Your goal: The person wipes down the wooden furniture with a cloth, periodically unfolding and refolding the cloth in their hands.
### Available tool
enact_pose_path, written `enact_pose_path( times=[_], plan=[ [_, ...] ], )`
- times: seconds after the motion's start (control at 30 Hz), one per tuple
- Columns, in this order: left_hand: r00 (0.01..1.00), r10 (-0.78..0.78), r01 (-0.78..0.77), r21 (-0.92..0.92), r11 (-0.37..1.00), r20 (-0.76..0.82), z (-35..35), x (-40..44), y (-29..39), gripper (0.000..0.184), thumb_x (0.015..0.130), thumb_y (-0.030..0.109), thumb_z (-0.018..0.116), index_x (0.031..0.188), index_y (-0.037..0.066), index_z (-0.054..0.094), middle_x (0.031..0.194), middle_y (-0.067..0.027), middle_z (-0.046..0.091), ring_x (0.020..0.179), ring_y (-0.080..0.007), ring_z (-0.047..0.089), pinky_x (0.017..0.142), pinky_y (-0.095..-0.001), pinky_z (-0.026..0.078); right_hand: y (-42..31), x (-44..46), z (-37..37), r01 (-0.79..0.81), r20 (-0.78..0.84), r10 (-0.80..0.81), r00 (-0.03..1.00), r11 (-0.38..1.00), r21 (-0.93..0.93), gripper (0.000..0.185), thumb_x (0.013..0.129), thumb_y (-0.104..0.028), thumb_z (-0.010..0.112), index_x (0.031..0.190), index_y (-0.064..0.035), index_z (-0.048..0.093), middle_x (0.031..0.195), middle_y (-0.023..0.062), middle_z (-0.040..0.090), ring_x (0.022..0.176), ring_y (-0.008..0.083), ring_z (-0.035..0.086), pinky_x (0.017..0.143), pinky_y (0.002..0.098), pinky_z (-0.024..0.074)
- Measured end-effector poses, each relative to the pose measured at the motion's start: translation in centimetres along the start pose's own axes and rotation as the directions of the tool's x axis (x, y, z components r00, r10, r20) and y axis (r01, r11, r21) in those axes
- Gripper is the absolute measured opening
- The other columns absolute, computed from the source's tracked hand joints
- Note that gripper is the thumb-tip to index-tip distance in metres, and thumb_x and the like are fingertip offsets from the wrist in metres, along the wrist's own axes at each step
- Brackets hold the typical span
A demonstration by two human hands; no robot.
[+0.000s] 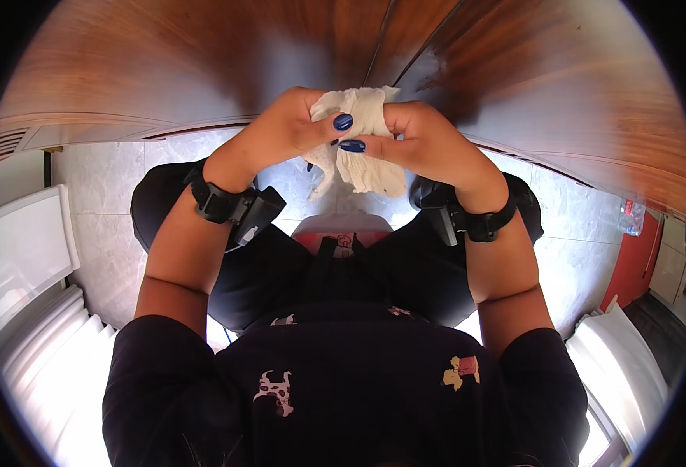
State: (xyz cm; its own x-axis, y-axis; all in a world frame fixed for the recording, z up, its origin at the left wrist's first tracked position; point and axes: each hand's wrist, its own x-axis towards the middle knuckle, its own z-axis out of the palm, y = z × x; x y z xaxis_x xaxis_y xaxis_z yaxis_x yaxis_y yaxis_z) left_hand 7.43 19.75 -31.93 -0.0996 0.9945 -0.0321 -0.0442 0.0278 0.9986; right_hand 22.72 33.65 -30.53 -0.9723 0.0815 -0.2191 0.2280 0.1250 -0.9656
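Both hands meet in front of me around a crumpled cream-white cloth (365, 113), which might also be a thick wipe. My left hand (300, 128) pinches its left side, with the thumb lying across the front. From the other side my right hand (417, 136) grips it, its thumb just below the left one. Loose ends of the cloth hang down beneath the thumbs. Most of the other fingers are hidden behind the cloth. Dark devices are strapped to the left wrist (234, 210) and the right wrist (467, 220).
A glossy brown wooden cabinet front (203, 62) rises just beyond the hands. Between my knees is a seat or box with a pale top and red side (343, 226). A plastic bottle (631, 216) stands at right on the grey tiled floor (102, 183). White curtains (55, 342) hang behind.
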Motion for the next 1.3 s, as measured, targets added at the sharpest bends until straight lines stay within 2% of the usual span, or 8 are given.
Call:
enact_pose_path(
  times=[0.2, 0.43, 0.7, 0.83, 0.9, 0.97, 1.1, 1.3],
  plan=[
    [0.965, -0.248, 0.260, 0.178, 0.949, -0.087, 0.2, 0.4, 1.4, 0.031, 0.089, 0.029, 0.056, 0.098, -0.001, 0.062, 0.080, -0.0015, 0.062, 0.069, -0.0043, 0.054, 0.060, -0.0198, 0.045, -0.4, 0.1, -0.4, -0.050, 0.025, 0.053, 0.998, 0.994, -0.098, 0.021, 0.085, -0.016, 0.061, 0.098, 0.0003, 0.061, 0.080, -0.0014, 0.062, 0.071, 0.0027, 0.051, 0.061, 0.0195, 0.0415],
    [0.972, -0.198, 0.211, 0.105, 0.972, -0.123, -0.8, 0.4, 2.1, 0.032, 0.090, 0.029, 0.055, 0.098, -0.001, 0.062, 0.079, -0.0008, 0.062, 0.070, -0.0045, 0.055, 0.061, -0.0203, 0.045, -0.3, -1.1, -3.5, -0.092, -0.107, 0.094, 0.990, 0.995, 0.024, 0.019, 0.083, -0.017, 0.062, 0.089, 0.0013, 0.064, 0.071, -0.0008, 0.060, 0.066, 0.0037, 0.050, 0.058, 0.0201, 0.0410],
    [0.960, -0.265, 0.277, 0.174, 0.945, -0.089, -1.9, 0.3, 2.7, 0.034, 0.090, 0.033, 0.054, 0.098, 0.001, 0.062, 0.077, 0.0019, 0.060, 0.068, -0.0033, 0.052, 0.059, -0.0196, 0.044, 0.6, -3.6, -5.5, -0.006, -0.120, -0.009, 0.993, 0.992, -0.125, 0.023, 0.086, -0.020, 0.059, 0.083, 0.0020, 0.061, 0.063, -0.0038, 0.046, 0.061, 0.0053, 0.039, 0.054, 0.0224, 0.0351],
    [0.970, -0.231, 0.238, 0.108, 0.965, -0.071, -1.3, -0.4, 3.3, 0.032, 0.091, 0.031, 0.053, 0.096, 0.001, 0.062, 0.074, 0.0039, 0.058, 0.066, -0.0022, 0.049, 0.058, -0.0179, 0.041, 1.7, -4.4, -3.9, -0.143, -0.193, 0.117, 0.974, 0.982, -0.124, 0.018, 0.083, -0.017, 0.061, 0.079, 0.0003, 0.056, 0.063, -0.0030, 0.045, 0.061, 0.0070, 0.042, 0.057, 0.0220, 0.0366],
    [0.976, -0.207, 0.211, 0.058, 0.976, -0.074, -0.5, -1.0, 3.6, 0.031, 0.091, 0.030, 0.053, 0.095, 0.001, 0.062, 0.073, 0.0044, 0.057, 0.065, -0.0019, 0.047, 0.057, -0.0174, 0.040, 1.9, -3.6, -1.3, 0.076, -0.458, -0.198, 0.867, 0.960, -0.271, 0.018, 0.078, -0.015, 0.067, 0.078, -0.0022, 0.054, 0.066, -0.0008, 0.047, 0.063, 0.0092, 0.045, 0.058, 0.0224, 0.0387],
    [0.971, -0.196, 0.204, 0.043, 0.978, -0.138, 0.5, -1.3, 3.1, 0.030, 0.091, 0.029, 0.052, 0.093, 0.000, 0.062, 0.071, 0.0044, 0.056, 0.063, -0.0018, 0.046, 0.055, -0.0177, 0.039, 0.4, -3.1, 0.3, 0.068, -0.383, -0.138, 0.913, 0.979, -0.192, 0.031, 0.070, -0.019, 0.074, 0.085, -0.0064, 0.050, 0.072, 0.0017, 0.050, 0.070, 0.0128, 0.050, 0.060, 0.0243, 0.0418],
    [0.979, -0.200, 0.203, 0.111, 0.973, -0.034, 0.7, -1.4, 2.6, 0.030, 0.092, 0.028, 0.052, 0.093, 0.000, 0.062, 0.070, 0.0037, 0.055, 0.062, -0.0021, 0.044, 0.053, -0.0183, 0.037, 1.0, -1.1, -0.1, 0.100, -0.532, -0.266, 0.804, 0.942, -0.320, 0.048, 0.064, -0.027, 0.079, 0.093, -0.0085, 0.045, 0.074, 0.0017, 0.048, 0.067, 0.0136, 0.048, 0.059, 0.0243, 0.0423],
    [0.976, -0.199, 0.205, 0.060, 0.977, -0.089, 1.2, -1.3, 2.2, 0.029, 0.092, 0.028, 0.050, 0.091, 0.000, 0.060, 0.072, 0.0031, 0.056, 0.065, -0.0018, 0.047, 0.056, -0.0185, 0.040, 2.1, 0.1, 0.6, 0.304, -0.498, -0.352, 0.792, 0.936, -0.178, 0.027, 0.076, -0.020, 0.071, 0.073, -0.0060, 0.048, 0.067, -0.0010, 0.042, 0.061, 0.0083, 0.038, 0.054, 0.0212, 0.0338]
  ],
)
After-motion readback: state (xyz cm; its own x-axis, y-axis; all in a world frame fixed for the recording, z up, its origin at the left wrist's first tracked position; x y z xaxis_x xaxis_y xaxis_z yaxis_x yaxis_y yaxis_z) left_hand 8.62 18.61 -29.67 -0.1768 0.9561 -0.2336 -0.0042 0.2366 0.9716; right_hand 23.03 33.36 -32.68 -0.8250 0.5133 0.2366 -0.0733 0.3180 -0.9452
